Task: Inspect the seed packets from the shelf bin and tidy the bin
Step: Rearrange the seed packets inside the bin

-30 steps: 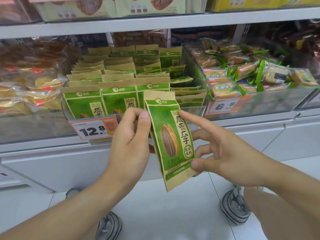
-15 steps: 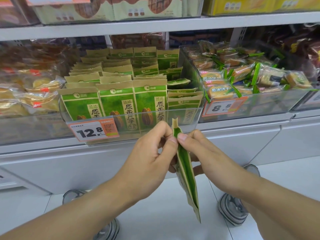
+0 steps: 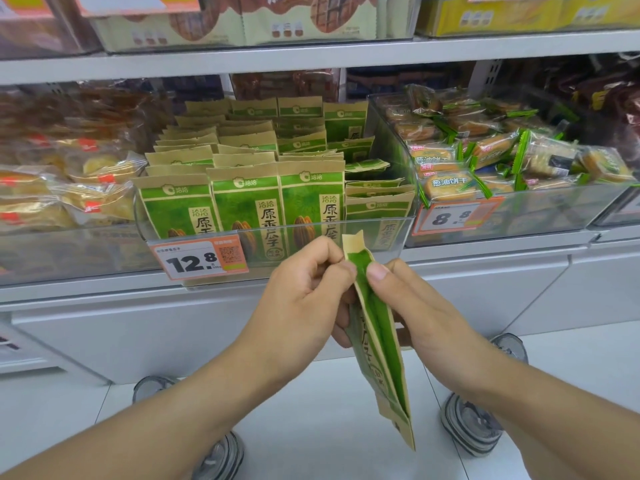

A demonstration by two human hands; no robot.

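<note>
Pinching seed packet [image 3: 379, 341] edge-on between both hands' fingers [image 3: 375, 271], risking slipping floorward if either grip loosens.

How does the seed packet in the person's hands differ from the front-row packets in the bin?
The held packet is turned edge-on, showing its green side fold; the front-row packets face forward. It hangs in the air below the clear bin, pinched by the left hand and right hand; they stand upright inside. All share the green-and-kraft design.

Seed packet [image 3: 379, 344] turned edge-on; right hand [image 3: 420, 306] now pinches it
</note>
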